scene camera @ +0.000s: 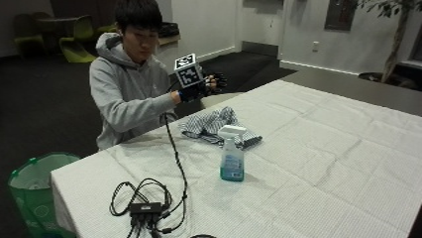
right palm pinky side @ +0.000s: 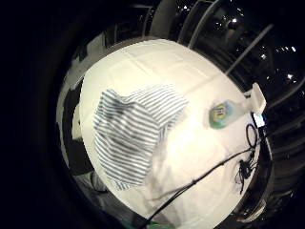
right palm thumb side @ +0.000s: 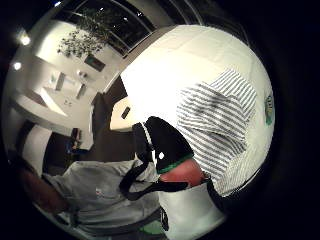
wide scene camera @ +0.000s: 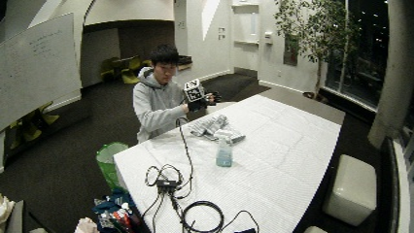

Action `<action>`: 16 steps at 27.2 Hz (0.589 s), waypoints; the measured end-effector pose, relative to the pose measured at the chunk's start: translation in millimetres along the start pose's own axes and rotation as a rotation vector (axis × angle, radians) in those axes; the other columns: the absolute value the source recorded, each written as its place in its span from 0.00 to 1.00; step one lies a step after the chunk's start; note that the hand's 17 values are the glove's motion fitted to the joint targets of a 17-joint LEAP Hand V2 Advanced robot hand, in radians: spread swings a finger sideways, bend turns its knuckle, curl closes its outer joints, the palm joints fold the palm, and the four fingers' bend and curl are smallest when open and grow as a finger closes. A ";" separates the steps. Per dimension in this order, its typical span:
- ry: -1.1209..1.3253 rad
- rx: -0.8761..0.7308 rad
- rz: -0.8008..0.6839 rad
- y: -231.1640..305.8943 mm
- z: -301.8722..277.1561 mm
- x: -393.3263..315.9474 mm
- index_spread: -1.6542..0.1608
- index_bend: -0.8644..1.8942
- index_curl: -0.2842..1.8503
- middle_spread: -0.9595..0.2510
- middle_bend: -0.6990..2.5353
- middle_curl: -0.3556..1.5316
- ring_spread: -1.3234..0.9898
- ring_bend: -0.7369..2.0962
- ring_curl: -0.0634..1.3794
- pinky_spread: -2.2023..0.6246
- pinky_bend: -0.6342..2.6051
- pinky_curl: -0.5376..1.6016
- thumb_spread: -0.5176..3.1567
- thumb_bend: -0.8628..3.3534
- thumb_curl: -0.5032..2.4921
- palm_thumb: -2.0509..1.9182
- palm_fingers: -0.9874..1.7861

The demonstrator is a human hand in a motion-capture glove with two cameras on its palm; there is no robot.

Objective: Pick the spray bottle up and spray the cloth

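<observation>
Not yet reaching: the hand hovers empty, fingers relaxed apart, over the cloth; next, grasp the spray bottle at its 5 o'clock.

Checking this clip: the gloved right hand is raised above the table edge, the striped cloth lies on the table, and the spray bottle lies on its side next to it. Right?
Not quite. In the outside view the spray bottle stands upright beside the striped cloth, not on its side. The gloved right hand is raised, holding nothing.
</observation>
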State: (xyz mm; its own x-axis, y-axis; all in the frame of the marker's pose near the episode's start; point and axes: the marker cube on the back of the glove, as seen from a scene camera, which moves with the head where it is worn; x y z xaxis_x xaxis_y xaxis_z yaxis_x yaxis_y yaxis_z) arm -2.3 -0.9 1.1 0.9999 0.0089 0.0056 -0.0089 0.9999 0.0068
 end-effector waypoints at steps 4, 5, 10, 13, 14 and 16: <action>-0.004 0.004 -0.004 -0.6 -0.3 1.2 0.77 0.35 0.16 0.76 0.29 0.24 0.58 0.36 0.10 0.83 0.32 0.31 0.30 0.25 0.20 0.60 0.43; -0.006 0.006 -0.004 -0.7 -0.5 1.4 0.76 0.35 0.16 0.76 0.29 0.24 0.58 0.36 0.10 0.84 0.32 0.32 0.32 0.24 0.20 0.60 0.42; -0.014 0.014 0.003 0.6 -1.5 1.3 0.74 0.36 0.17 0.75 0.30 0.27 0.58 0.36 0.13 0.85 0.33 0.34 0.37 0.24 0.21 0.61 0.41; -0.011 0.029 0.009 3.9 -4.1 2.9 0.73 0.36 0.18 0.75 0.30 0.28 0.58 0.37 0.14 0.86 0.33 0.35 0.39 0.23 0.22 0.61 0.41; -0.011 0.035 0.008 5.7 -4.9 2.3 0.72 0.36 0.18 0.75 0.30 0.28 0.58 0.37 0.14 0.86 0.33 0.35 0.39 0.23 0.22 0.61 0.41; -0.013 0.053 0.005 10.1 -6.6 1.0 0.72 0.36 0.19 0.75 0.30 0.29 0.58 0.37 0.15 0.86 0.33 0.35 0.40 0.23 0.22 0.61 0.41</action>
State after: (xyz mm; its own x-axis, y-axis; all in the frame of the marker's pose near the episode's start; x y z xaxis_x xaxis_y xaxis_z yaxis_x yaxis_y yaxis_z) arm -1.3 9.2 -5.5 0.9997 0.0133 0.0185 -0.0144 0.9981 0.0597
